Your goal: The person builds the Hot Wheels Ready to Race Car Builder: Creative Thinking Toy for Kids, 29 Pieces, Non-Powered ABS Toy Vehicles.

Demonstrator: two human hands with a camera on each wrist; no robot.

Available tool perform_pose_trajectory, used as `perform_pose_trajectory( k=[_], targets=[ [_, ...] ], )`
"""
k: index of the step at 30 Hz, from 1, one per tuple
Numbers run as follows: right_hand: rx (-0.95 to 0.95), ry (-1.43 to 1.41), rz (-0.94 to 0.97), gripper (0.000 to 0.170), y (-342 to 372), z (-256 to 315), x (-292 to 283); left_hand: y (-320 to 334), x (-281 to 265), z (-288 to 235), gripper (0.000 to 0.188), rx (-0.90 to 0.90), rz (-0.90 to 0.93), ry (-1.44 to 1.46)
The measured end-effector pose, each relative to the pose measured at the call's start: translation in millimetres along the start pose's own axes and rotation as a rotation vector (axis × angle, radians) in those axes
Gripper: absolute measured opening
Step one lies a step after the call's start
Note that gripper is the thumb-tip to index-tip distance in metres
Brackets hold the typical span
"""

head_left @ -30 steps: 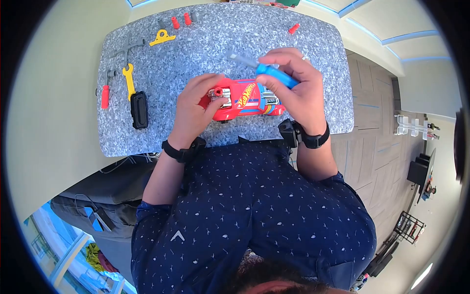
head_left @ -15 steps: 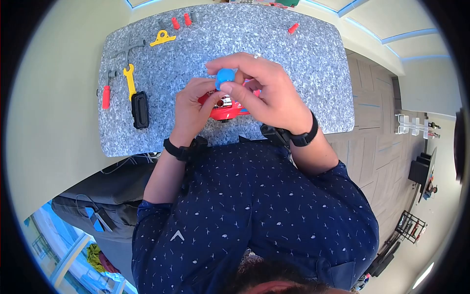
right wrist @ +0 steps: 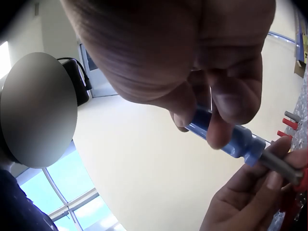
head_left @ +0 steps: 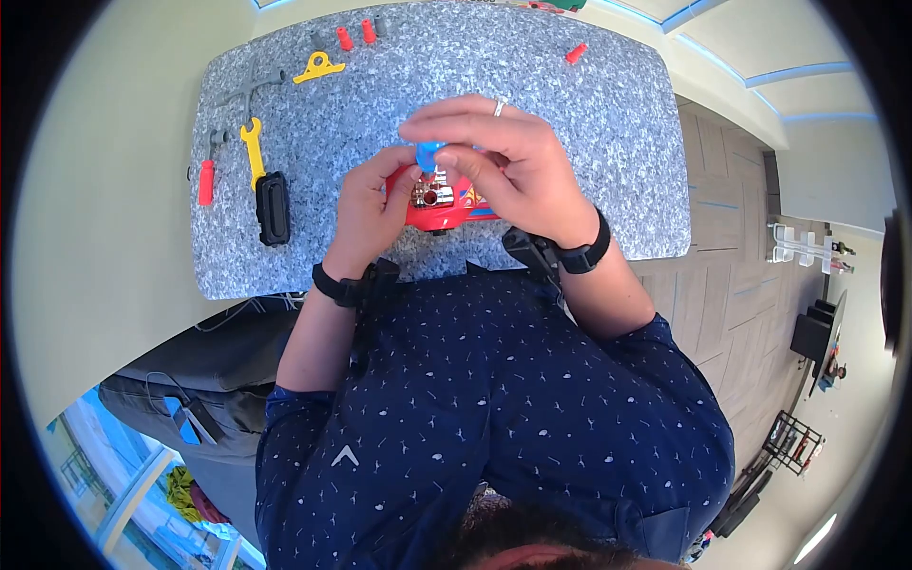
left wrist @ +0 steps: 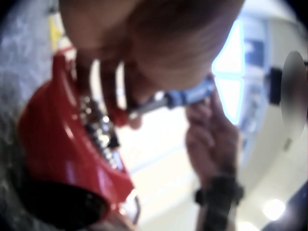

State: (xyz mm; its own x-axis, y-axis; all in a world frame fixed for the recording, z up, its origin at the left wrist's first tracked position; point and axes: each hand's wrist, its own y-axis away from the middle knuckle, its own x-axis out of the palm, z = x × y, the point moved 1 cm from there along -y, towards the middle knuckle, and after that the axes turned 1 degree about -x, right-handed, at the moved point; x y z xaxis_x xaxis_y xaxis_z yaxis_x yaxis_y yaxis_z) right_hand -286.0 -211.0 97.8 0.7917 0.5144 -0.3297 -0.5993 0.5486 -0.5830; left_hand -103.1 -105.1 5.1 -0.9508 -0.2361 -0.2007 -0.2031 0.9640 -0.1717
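A red toy car (head_left: 446, 217) with a chrome engine (head_left: 432, 196) sits on the table before the person. The left hand (head_left: 366, 204) is at the car's left end, thumb and fingers pinching a small red toy screw (left wrist: 122, 118) at the engine. Above it, the right hand (head_left: 518, 166) grips the blue handle of a toy screwdriver (right wrist: 236, 139) between thumb and fingertips. The screwdriver stands nearly upright, its grey shaft (right wrist: 281, 167) pointing down and its tip right at the red screw. The right hand hides much of the car from the head view.
At the table's left lie a yellow wrench (head_left: 252, 152), a black tray-like part (head_left: 274, 209), a red-handled tool (head_left: 206, 182) and a grey T-shaped piece (head_left: 249, 90). A yellow bracket (head_left: 318, 68) and small red pieces (head_left: 369, 33) lie at the back, another red piece (head_left: 577, 53) at back right.
The right hand has moved left over the engine, turning the screwdriver from slanting leftward to tip down. The left hand has stayed at the car's left end, its fingers now closer about the screw.
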Motion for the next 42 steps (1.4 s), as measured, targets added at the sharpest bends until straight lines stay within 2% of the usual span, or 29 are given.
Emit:
perform_pose_trajectory(
  k=[3,4,6,10,13,15,17,19,22,25,28,34,36,39,42],
  targets=[
    [0.183,0.106,0.030,0.041,0.5,12.8,-7.8,-5.4,3.2,-10.8,0.025,0.094,-0.002,-0.009],
    [0.174,0.128,0.004,0.039,-2.5,16.7,-7.4,-6.6,3.3,-17.3,0.025,0.136,-0.011,-0.017],
    [0.157,0.168,-0.045,0.035,-7.6,21.3,-2.2,-3.7,0.8,-22.9,0.025,0.076,0.002,-0.045],
    [0.035,-0.047,-0.017,0.043,-3.6,1.4,1.4,-3.0,-1.5,-4.7,0.031,-0.033,0.039,0.014],
    [0.088,0.050,-0.001,0.042,0.6,7.5,-2.5,-6.2,-0.9,-14.1,0.035,0.111,0.060,0.049],
    [0.131,0.222,-0.059,0.038,-0.4,16.1,-0.5,-5.7,0.3,-22.7,0.034,0.070,0.047,0.004],
    [0.107,0.121,-0.094,0.035,-6.5,19.0,1.3,-5.1,0.3,-19.5,0.034,0.038,0.036,0.018],
    [0.088,0.029,-0.073,0.036,-7.4,14.3,2.0,-5.7,1.5,-6.0,0.033,0.015,0.024,0.097],
    [0.072,-0.023,-0.008,0.043,-0.6,0.6,0.4,-6.5,0.6,-6.5,0.031,0.096,0.018,0.072],
    [0.054,0.067,-0.037,0.045,-1.1,1.4,0.7,-5.9,0.0,-15.4,0.029,0.070,0.058,0.030],
    [0.084,0.091,-0.059,0.041,-2.6,8.8,2.4,-5.1,2.7,-25.3,0.027,0.142,0.071,-0.012],
    [0.081,-0.024,0.066,0.035,1.0,3.8,-3.0,-2.1,-2.9,-9.2,0.028,0.018,0.145,-0.093],
    [0.054,-0.031,0.015,0.036,1.2,3.5,-0.2,-3.4,0.7,-16.9,0.029,0.054,0.116,-0.042],
    [0.053,0.133,-0.057,0.042,-0.4,8.1,1.1,-4.3,7.1,-15.5,0.030,0.090,0.026,-0.012],
    [0.020,-0.006,-0.010,0.041,1.4,1.7,1.7,-4.7,4.8,-6.7,0.032,0.084,-0.005,0.018]
  ],
)
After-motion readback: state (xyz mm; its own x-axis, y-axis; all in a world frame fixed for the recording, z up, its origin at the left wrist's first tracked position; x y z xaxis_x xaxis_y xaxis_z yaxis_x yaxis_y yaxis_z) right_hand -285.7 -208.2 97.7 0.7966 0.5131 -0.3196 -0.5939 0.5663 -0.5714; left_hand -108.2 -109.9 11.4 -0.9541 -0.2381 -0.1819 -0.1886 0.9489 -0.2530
